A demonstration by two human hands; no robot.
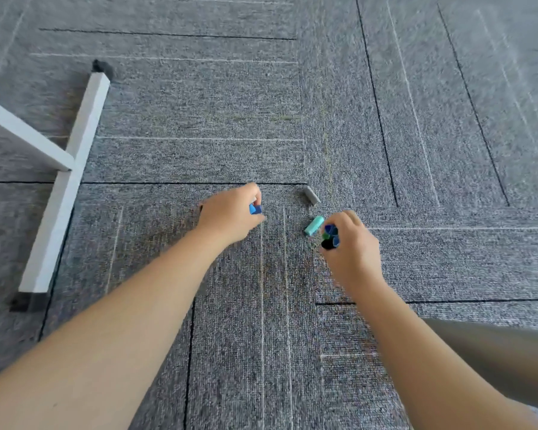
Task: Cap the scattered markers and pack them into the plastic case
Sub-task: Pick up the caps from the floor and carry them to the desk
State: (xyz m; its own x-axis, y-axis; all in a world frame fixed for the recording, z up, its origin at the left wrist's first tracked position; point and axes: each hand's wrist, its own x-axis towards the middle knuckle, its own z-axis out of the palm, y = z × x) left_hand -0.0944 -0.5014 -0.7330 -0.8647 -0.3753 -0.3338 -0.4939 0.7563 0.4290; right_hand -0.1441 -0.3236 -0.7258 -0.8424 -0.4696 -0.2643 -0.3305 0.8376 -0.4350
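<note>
Head view: looking down on grey carpet (199, 156) with both bare forearms reaching forward
Left hand (230, 217): fingers curled, pinching a blue cap (255, 209) at the fingertips, just above the carpet; a sliver of white shows beside the blue, too small to tell what it is
Blue cap: short, saturated blue, blocky end facing the camera, mostly hidden by the fingers
Right hand (353, 243): fingers curled round a bunch of caps (330, 235), held in the fist with their ends pointing up and left
Bunch of caps: dark blue, green and black ends visible, packed tight together; the exact count cannot be told through the blur
Teal cap (313, 225): pale turquoise, short cylinder, lying tilted on the carpet just beside the right hand's fingertips; whether it touches them cannot be told
Grey cap (311, 196): dull grey, short cylinder, lying on the carpet beyond the teal cap, between the two hands and a little farther out, apart from both
Carpet: grey tiles with thin black and white lines
White table frame (66, 181): foot bar lying along the carpet at the left, with dark end pads, well apart from the hands
</note>
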